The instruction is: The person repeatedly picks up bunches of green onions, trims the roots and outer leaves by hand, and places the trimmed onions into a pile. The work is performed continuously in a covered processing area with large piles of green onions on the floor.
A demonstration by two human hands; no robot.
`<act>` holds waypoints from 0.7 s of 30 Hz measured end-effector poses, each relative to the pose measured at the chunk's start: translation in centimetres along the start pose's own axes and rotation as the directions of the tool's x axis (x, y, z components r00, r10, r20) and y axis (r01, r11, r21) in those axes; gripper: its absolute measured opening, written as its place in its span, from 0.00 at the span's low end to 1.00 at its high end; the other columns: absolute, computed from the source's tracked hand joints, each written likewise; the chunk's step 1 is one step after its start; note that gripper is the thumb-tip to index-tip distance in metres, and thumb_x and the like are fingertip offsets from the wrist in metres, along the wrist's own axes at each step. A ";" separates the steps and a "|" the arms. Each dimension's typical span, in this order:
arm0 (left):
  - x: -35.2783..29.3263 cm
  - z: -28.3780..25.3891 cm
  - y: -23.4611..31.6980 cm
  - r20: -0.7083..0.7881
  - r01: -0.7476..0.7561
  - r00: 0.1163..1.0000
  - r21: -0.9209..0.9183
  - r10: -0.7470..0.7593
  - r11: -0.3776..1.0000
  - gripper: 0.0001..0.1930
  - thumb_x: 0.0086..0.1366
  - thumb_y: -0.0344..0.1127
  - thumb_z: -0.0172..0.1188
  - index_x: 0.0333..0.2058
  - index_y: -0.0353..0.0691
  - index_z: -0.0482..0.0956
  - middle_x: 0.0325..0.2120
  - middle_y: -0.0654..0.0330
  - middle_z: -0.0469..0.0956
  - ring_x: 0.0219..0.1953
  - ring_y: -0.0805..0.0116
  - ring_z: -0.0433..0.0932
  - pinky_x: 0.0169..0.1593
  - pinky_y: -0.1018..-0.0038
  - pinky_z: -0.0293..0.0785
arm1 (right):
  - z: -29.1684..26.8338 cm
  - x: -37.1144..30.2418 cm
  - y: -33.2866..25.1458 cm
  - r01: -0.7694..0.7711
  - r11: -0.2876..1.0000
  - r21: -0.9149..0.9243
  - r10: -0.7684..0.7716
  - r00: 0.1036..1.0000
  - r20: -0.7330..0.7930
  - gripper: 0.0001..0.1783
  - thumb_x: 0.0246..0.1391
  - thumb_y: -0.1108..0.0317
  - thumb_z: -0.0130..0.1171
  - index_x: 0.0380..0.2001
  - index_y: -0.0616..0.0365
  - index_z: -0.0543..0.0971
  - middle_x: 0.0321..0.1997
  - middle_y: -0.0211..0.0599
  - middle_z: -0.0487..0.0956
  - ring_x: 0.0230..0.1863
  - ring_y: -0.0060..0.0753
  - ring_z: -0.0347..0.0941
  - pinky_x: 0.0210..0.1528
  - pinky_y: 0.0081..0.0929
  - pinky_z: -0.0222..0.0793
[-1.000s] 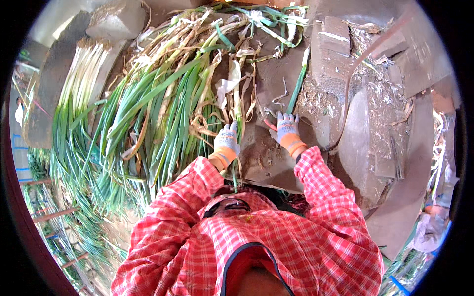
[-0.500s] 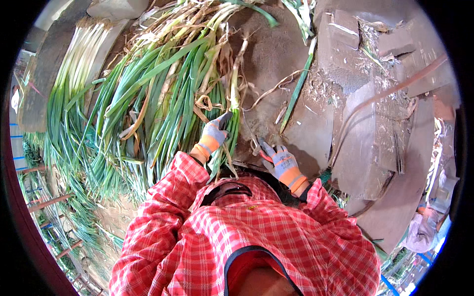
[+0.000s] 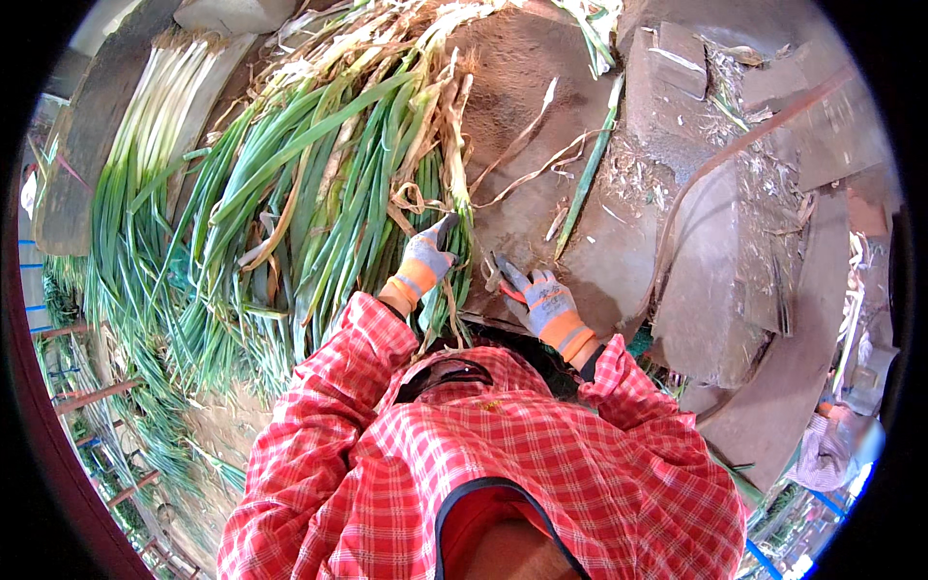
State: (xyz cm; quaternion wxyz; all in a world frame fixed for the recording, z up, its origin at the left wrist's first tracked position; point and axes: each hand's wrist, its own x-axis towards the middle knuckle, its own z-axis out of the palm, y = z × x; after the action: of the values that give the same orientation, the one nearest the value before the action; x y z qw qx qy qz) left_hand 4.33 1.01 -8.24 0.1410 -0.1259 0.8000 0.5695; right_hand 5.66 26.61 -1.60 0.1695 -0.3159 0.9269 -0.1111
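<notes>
My left hand [image 3: 421, 264], in a grey and orange glove, is closed around the green leaves of a green onion [image 3: 459, 188] at the right edge of a big heap of green onions [image 3: 319, 184]. The stalk lies pointing away from me, with dry brown skin along it. To the right, my right hand [image 3: 553, 309], gloved alike, grips a small red-handled tool [image 3: 511, 292]. Its working end is small and partly hidden, so I cannot make out its kind. A loose dry leaf [image 3: 522, 135] lies on the brown surface beyond both hands.
Cleaned green onions [image 3: 169, 116] with white stems lie in a row on a board at the far left. A single green leaf [image 3: 592, 174] rests right of centre. Farther right are grey-brown slabs [image 3: 706, 280], a reddish hose-like strip [image 3: 735, 159] and scattered peelings [image 3: 633, 174].
A dry leaf now lies apart, to the right of the stalk. The stalk's root end has shifted left toward the heap. My right hand and its tool have moved slightly.
</notes>
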 end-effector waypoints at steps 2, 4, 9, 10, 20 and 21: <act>0.1 -0.1 0.4 0.001 0.008 1.000 0.011 -0.008 1.000 0.36 0.46 0.16 0.57 0.59 0.34 0.66 0.52 0.58 0.75 0.53 0.72 0.72 0.57 0.76 0.67 | -0.2 1.0 0.3 0.006 1.000 -0.003 -0.006 1.000 0.002 0.40 0.52 0.54 0.58 0.67 0.38 0.55 0.40 0.48 0.74 0.43 0.52 0.71 0.43 0.44 0.72; -0.2 -0.2 1.6 0.003 0.008 1.000 0.111 -0.008 0.994 0.37 0.45 0.16 0.57 0.59 0.35 0.66 0.51 0.59 0.75 0.53 0.73 0.72 0.57 0.77 0.67 | -0.9 2.2 0.3 0.024 1.000 0.015 -0.023 0.998 -0.064 0.41 0.51 0.55 0.59 0.67 0.39 0.56 0.40 0.49 0.74 0.43 0.52 0.72 0.43 0.44 0.72; 0.2 0.0 -1.6 -0.065 -0.174 0.981 0.102 0.181 0.979 0.37 0.46 0.26 0.61 0.60 0.46 0.67 0.48 0.51 0.77 0.49 0.57 0.77 0.53 0.70 0.71 | -1.8 7.9 0.8 0.032 0.996 0.089 -0.021 0.992 -0.124 0.41 0.50 0.56 0.60 0.67 0.40 0.56 0.38 0.48 0.75 0.41 0.52 0.73 0.42 0.44 0.71; 0.4 0.0 -2.0 -0.076 -0.143 0.985 0.136 0.154 0.980 0.37 0.46 0.26 0.61 0.60 0.47 0.67 0.46 0.50 0.78 0.47 0.56 0.78 0.51 0.70 0.72 | -1.5 9.7 1.2 0.002 0.998 0.068 0.006 0.994 -0.110 0.39 0.53 0.59 0.57 0.67 0.38 0.55 0.37 0.49 0.78 0.41 0.53 0.74 0.43 0.43 0.72; 0.4 -0.2 0.4 -0.016 -0.017 1.000 0.108 0.018 0.994 0.38 0.46 0.23 0.60 0.60 0.42 0.65 0.48 0.50 0.77 0.50 0.58 0.77 0.53 0.72 0.71 | -3.2 23.9 5.3 -0.211 0.960 0.186 0.259 0.920 -0.294 0.36 0.53 0.52 0.55 0.66 0.34 0.58 0.37 0.52 0.80 0.37 0.55 0.76 0.39 0.48 0.71; 0.5 0.0 -0.3 0.028 -0.029 0.999 -0.112 0.033 0.993 0.37 0.46 0.21 0.59 0.60 0.39 0.65 0.51 0.51 0.75 0.52 0.61 0.75 0.55 0.73 0.69 | -3.4 23.4 5.0 -0.187 0.959 0.212 0.244 0.926 -0.289 0.36 0.53 0.51 0.55 0.65 0.35 0.58 0.36 0.52 0.80 0.37 0.56 0.76 0.39 0.48 0.71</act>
State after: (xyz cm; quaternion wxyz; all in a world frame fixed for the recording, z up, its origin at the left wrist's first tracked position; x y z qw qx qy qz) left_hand 3.99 0.91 -8.63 0.1370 -0.1125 0.7667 0.6171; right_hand -15.75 16.20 -5.77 0.0601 -0.1737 0.9572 -0.2237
